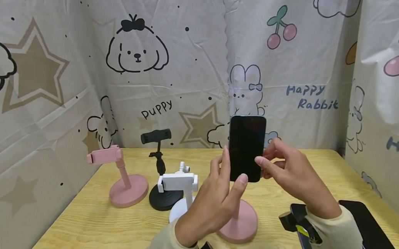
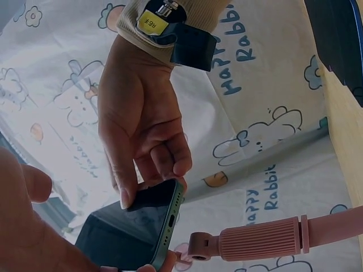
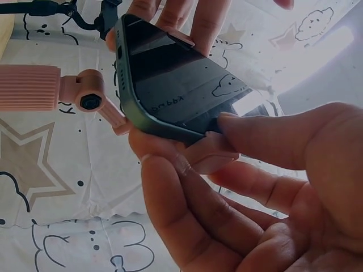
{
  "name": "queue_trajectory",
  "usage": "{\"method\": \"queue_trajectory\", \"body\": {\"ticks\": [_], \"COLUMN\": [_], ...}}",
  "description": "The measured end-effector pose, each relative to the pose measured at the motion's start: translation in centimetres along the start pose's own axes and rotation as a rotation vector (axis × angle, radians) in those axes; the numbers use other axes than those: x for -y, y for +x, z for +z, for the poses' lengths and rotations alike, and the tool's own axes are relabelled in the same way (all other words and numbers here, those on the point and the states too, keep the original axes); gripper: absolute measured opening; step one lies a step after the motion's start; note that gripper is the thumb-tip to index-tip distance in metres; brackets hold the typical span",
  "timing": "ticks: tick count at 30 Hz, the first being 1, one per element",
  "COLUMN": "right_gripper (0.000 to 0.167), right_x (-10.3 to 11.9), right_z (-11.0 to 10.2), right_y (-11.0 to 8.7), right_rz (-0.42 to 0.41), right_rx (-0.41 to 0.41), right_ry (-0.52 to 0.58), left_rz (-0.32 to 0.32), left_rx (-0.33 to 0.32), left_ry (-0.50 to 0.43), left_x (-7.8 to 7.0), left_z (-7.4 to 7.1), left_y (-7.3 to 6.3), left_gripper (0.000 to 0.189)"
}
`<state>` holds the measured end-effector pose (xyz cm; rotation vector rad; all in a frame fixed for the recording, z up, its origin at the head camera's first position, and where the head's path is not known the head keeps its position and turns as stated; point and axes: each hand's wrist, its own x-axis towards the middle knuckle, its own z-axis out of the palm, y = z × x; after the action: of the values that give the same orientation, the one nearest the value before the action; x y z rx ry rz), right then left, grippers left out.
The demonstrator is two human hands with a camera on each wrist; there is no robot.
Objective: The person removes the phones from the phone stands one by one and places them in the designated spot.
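A dark-screened smartphone point(image 1: 246, 147) stands upright on a pink phone stand point(image 1: 242, 226), whose ribbed stem point(image 2: 261, 241) and hinge show below it in the left wrist view. My left hand point(image 1: 215, 199) holds the phone's left side, fingers along the edge and behind it; its thumb overlaps the lower end in the head view. At the opposite edge my right hand point(image 1: 293, 171) pinches, thumb on the front and curled fingers behind. A pink clamp end point(image 3: 212, 156) hugs the phone's edge under the right thumb. Most of the clamp is hidden behind the phone.
Left on the wooden table point(image 1: 74, 223) stand another pink stand point(image 1: 129, 191), a black stand point(image 1: 166, 199) and a white stand point(image 1: 179, 183). To the right lie a blue-edged phone point(image 1: 307, 246), partly under the right forearm, and a larger dark device point(image 1: 369, 229). Printed curtains point(image 1: 197, 62) surround the table.
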<state>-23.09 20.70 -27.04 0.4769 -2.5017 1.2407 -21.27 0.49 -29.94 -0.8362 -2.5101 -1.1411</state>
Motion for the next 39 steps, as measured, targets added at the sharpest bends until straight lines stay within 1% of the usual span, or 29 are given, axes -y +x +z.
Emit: {"method": "queue_trajectory", "body": {"ticks": [7, 12, 16, 20, 23, 25, 27, 31, 36, 39], "right_gripper": [0.019, 0.024, 0.029, 0.035, 0.041, 0.043, 0.042, 0.040, 0.041, 0.041], "right_x": [-0.3, -0.4, -0.5, -0.5, -0.5, -0.5, -0.6, -0.6, -0.7, -0.6], "right_z": [0.0, -0.1, -0.3, -0.4, -0.4, -0.4, -0.4, -0.3, 0.0, 0.3], "right_y": [0.2, 0.3, 0.3, 0.3, 0.2, 0.2, 0.2, 0.3, 0.4, 0.5], "right_rz": [0.003, 0.012, 0.029, 0.047, 0.045, 0.038, 0.029, 0.014, 0.001, -0.017], "right_rx": [0.004, 0.012, 0.022, 0.023, 0.011, 0.005, 0.006, 0.016, 0.012, 0.002], "right_ry": [-0.013, -0.001, 0.005, -0.030, -0.069, -0.072, -0.049, 0.031, 0.141, 0.239], "left_rz": [-0.019, -0.014, -0.002, -0.006, -0.007, -0.002, -0.001, -0.020, -0.034, -0.033], "left_rx": [-0.001, -0.019, -0.062, -0.127, -0.173, -0.197, -0.212, -0.250, -0.276, -0.278], "left_ry": [-0.011, -0.061, -0.166, -0.316, -0.431, -0.501, -0.567, -0.663, -0.735, -0.767], "left_x": [0.1, 0.3, 0.9, 1.4, 1.9, 2.2, 2.4, 3.0, 3.5, 3.6], "left_z": [0.1, 0.2, 0.5, 1.0, 1.3, 1.5, 1.8, 2.4, 2.8, 2.8], "left_y": [0.0, 0.0, 0.1, 0.5, 0.8, 0.9, 1.1, 1.6, 2.1, 2.2], "left_gripper": [0.070, 0.070, 0.065, 0.055, 0.047, 0.043, 0.040, 0.035, 0.031, 0.030]}}
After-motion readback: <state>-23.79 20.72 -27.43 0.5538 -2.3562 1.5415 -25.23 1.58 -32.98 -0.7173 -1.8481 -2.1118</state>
